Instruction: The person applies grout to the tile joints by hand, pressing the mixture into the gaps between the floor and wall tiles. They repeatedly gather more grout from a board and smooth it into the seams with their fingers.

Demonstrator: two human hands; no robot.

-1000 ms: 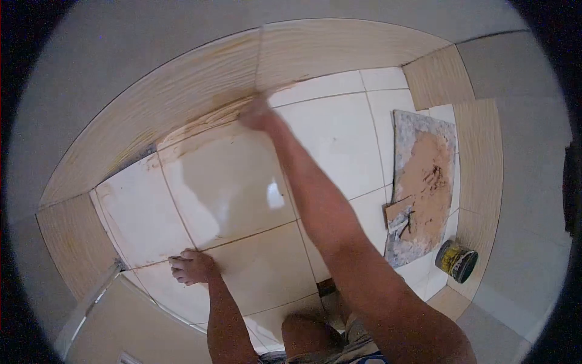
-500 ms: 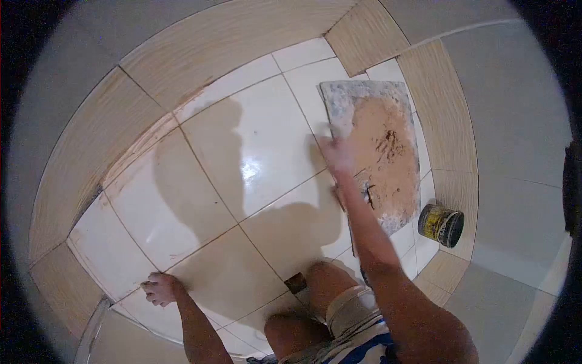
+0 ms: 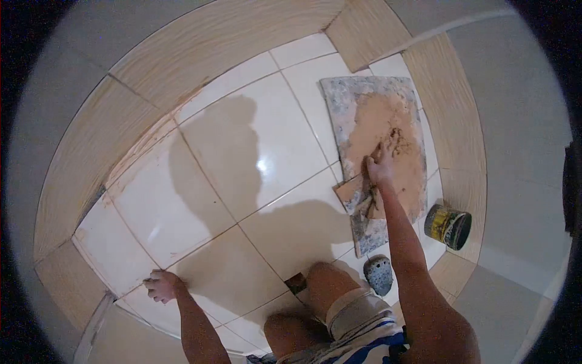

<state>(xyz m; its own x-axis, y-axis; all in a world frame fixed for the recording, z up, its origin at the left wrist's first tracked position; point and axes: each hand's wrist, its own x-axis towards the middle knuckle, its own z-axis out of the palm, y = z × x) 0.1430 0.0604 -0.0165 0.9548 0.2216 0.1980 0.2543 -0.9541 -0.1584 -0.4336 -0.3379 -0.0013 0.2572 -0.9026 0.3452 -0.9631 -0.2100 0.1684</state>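
My right hand [image 3: 381,168] is over a grey mottled board [image 3: 338,100], its fingers apart and fingertips in a spread of peach-coloured grout-like material [image 3: 370,130]. Dark finger marks dent the surface close to the fingertips. Just below that hand, a flat rectangular piece [image 3: 350,189] smeared with the same material lies across the board's left edge, with a stick-like part beside it. Far to the left, my left hand [image 3: 162,286] rests on the white floor tiles [image 3: 139,218] near a joint, fingers bent and slightly apart, with no object visible in it.
A black and yellow bucket [image 3: 447,227] lies tipped near the right wall. A speckled grey clog [image 3: 379,275] is by my right knee. A dark square opening [image 3: 296,283] sits in the floor before my knees. Wood-look tiles [image 3: 200,51] line the wall base, with peach smears along the joint.
My right hand has moved right, from the board's left edge onto the peach material. The flat piece and the clog now show fully. My left hand stays in place.
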